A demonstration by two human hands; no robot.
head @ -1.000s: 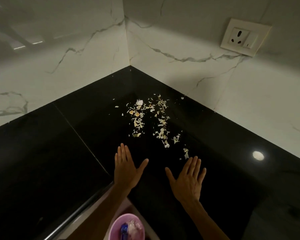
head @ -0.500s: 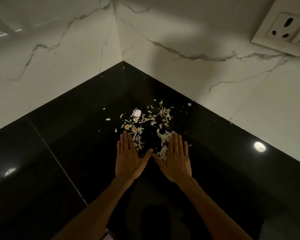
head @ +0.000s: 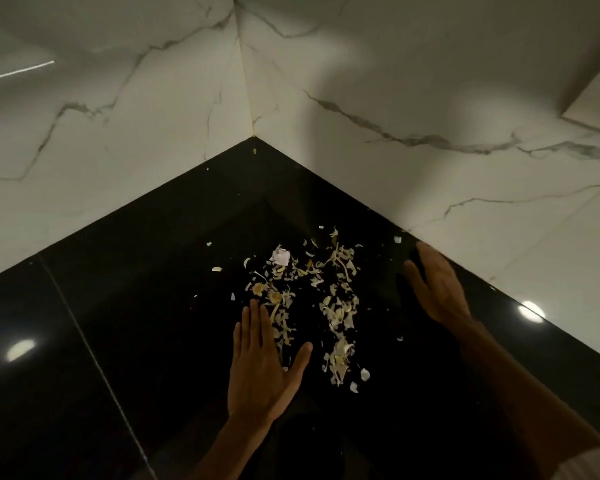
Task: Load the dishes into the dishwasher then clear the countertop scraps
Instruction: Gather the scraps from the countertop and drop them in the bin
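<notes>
Pale vegetable scraps [head: 336,306] lie scattered on the glossy black countertop [head: 136,323] near the wall corner, with a small pinkish-white piece [head: 280,255] at their far edge. My left hand [head: 262,365] lies flat on the counter, fingers straight, its fingertips at the near left edge of the scraps. My right hand [head: 437,285] is flat with straight fingers to the right of the scraps, close to the right wall. Neither hand holds anything.
White marble-look walls [head: 153,150] meet in a corner [head: 253,136] behind the scraps. A wall socket plate [head: 596,109] shows at the upper right edge. A seam [head: 94,355] runs across the counter on the left. A few stray flakes [head: 217,269] lie apart.
My right hand has moved from beside the left hand out to the right, near the wall. The left hand has stayed at the scraps' near edge. The view has moved closer to the corner.
</notes>
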